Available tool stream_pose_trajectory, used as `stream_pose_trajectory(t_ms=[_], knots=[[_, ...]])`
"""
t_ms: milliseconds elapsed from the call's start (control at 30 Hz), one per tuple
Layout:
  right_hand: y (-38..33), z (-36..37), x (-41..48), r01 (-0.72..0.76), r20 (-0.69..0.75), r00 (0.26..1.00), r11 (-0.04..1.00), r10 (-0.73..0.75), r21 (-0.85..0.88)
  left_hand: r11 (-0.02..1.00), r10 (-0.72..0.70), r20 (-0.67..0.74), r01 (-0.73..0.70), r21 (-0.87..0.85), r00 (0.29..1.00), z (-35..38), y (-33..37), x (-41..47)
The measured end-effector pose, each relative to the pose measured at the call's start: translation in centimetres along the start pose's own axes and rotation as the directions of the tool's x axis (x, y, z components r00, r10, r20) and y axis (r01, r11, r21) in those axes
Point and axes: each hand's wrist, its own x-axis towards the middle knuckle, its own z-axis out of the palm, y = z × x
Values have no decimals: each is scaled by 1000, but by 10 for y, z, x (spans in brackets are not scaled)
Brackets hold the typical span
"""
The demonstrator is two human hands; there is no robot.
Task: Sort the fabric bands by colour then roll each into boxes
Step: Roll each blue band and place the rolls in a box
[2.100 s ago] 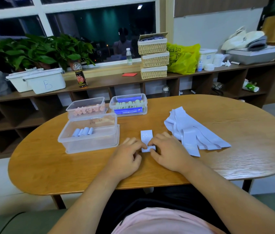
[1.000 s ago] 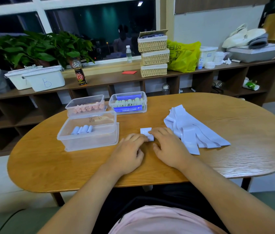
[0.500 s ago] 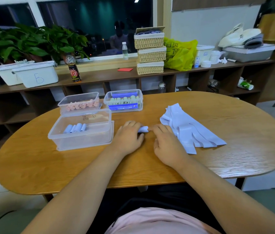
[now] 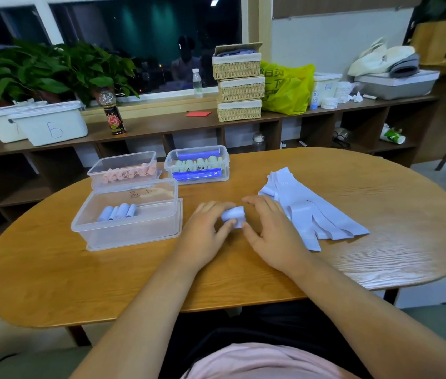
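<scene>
Roll (image 4: 233, 216) of pale-blue band sits on table (image 4: 52, 283) btwn both hands, long axis approx. left-right. L hand (image 4: 202, 231) pinches its left end, thumb on near side, fingers over top. R hand (image 4: 271, 231) spread loose at right end; contact unclear. Blue-roll box (image 4: 128, 236) lies left, nearer L hand, so prob. an L-hand carry. Unrolled bands (image 4: 312, 214) just beside R hand.

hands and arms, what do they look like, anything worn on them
Both the left hand and the right hand are bare: no gloves, rings, watch or bracelet show. The forearms are bare too, with no sleeves in view. A pink top shows at the bottom edge.
</scene>
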Motion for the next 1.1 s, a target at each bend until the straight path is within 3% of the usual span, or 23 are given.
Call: stream_pose_trajectory(t_ms=[267, 533, 600, 667, 733, 800, 900, 1100], knots=[[-3, -3, 1, 79, -26, 996, 996, -80, -50, 925, -203, -47, 176, -336, 978, -13, 21, -18], [-9, -5, 0, 162, 41, 986, 983, -159, -85, 938, -166, -65, 138, -318, 984, -15, 30, -18], [-9, -5, 0, 143, 67, 988, 990, -141, -21, 931, -180, -67, 148, -335, 981, -15, 30, -18], [-8, -5, 0, 63, 102, 992, 987, -78, 148, 923, -181, -64, 147, -355, 981, -16, 30, -19], [-10, -9, 3, -127, 143, 987, 902, 74, 412, 921, -172, -53, 142, -363, 984, -16, 31, -21], [-12, -14, 8, -311, 217, 950, 706, 223, 636, 941, -154, -24, 139, -309, 988, -17, 31, -22], [-12, -15, 9, -440, 375, 898, 501, 230, 746, 975, -100, 23, 102, -196, 995, -15, 34, -19], [-18, -17, 8, -483, 487, 863, 503, 134, 717, 981, -67, -27, 61, -182, 997, -7, 35, -17]])
